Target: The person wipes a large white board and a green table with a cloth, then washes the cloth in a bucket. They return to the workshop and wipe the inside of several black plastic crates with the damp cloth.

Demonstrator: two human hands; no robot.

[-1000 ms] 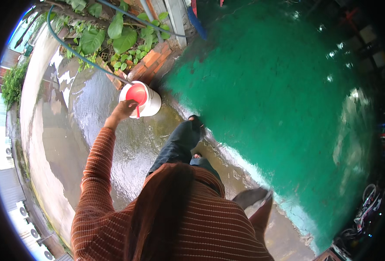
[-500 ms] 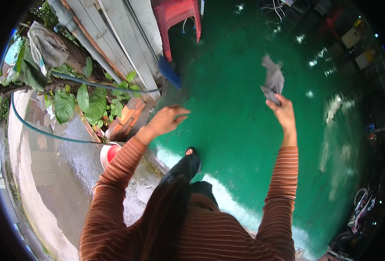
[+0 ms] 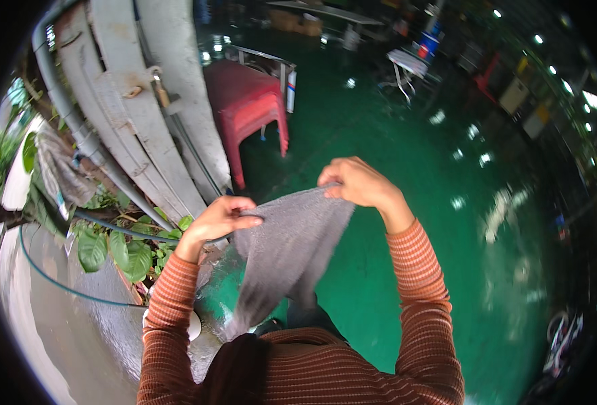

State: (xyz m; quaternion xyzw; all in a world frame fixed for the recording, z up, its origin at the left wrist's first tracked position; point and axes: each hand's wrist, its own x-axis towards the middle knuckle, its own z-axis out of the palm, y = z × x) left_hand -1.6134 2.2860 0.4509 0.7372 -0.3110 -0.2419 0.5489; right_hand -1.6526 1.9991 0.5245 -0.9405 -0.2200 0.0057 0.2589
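Observation:
A grey cloth [image 3: 288,233] hangs stretched between my two hands in front of my body. My left hand [image 3: 219,221] pinches its left upper corner between thumb and fingers. At the right upper corner, my right hand [image 3: 358,182] grips the edge with curled fingers. The lower part of the cloth droops toward my legs and hides part of them and of the floor.
A red plastic stool [image 3: 248,101] stands ahead on the green floor [image 3: 406,148], beside grey boards [image 3: 126,101]. At the left are leafy plants [image 3: 113,253], a hose [image 3: 69,287] and another hanging cloth [image 3: 65,169]. A small white table [image 3: 406,63] stands farther off.
The cloth, held before by my right hand alone out to the right, is now in front of me with both hands on it. My left hand has closed on its corner. The view has tilted up.

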